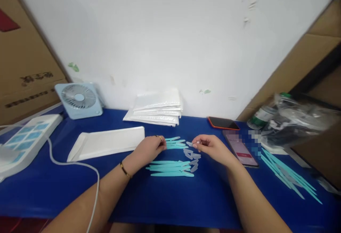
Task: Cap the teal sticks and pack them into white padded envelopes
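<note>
My left hand (152,148) is closed at the near ends of the upper group of slim turquoise eyebrow razors (177,145), its fingertips pinched on one of them. To the right, my right hand (213,148) has thumb and forefinger pressed together on a small translucent blade cap (189,143), close to the razor tips. Several loose caps (195,156) lie in a scattered column below the fingers. A lower group of turquoise razors (170,169) rests flat on the blue table, blade ends towards the caps.
A white padded envelope (109,142) lies left, with stacked envelopes (157,106) by the wall. A fan (79,98), a white power strip (32,140) and its cable (77,163) are left. Two phones (223,123), more razors (290,174) and a plastic bag (298,121) sit right.
</note>
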### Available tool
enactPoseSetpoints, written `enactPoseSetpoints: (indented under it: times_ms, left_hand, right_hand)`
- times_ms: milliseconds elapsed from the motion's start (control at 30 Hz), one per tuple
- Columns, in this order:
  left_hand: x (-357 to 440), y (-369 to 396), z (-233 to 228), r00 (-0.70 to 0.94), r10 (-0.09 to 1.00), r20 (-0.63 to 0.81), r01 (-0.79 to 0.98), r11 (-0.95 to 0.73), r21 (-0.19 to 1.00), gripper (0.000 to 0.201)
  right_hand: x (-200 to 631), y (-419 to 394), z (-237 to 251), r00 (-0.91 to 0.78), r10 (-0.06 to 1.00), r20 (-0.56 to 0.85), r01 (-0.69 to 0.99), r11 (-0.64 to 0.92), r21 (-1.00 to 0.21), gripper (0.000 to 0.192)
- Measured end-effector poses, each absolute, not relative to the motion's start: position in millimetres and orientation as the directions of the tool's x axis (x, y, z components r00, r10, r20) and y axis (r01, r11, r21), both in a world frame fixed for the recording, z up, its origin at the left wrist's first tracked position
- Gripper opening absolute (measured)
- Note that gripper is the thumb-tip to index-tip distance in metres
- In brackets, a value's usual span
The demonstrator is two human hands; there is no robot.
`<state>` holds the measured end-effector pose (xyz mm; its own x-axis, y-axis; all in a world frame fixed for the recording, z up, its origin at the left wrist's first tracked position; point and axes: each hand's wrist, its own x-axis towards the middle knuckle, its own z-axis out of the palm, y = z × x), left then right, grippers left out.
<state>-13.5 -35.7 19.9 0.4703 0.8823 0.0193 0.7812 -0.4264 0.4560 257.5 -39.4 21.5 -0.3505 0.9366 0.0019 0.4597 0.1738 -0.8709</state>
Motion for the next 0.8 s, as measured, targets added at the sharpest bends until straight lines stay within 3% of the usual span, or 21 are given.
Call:
enactPoseSetpoints:
  times_ms: [500, 800]
  left_hand:
    - [-18.5, -34.9, 22.9, 0.482, 0.874, 0.061, 0.72, -0.435, 0.541, 0.015]
    - [-26.9, -29.6, 24.8, 0.449, 0.89, 0.081, 0.712, -0.411, 0.569, 0.017]
  right_hand:
    - [237.8, -44.6, 16.5, -0.32, 0.945, 0.064, 0.533, 0.236, -0.812, 0.028]
    - [242.9, -45.0, 22.9, -0.291, 0.952, 0.1, 0.467, 0.232, -0.853, 0.029]
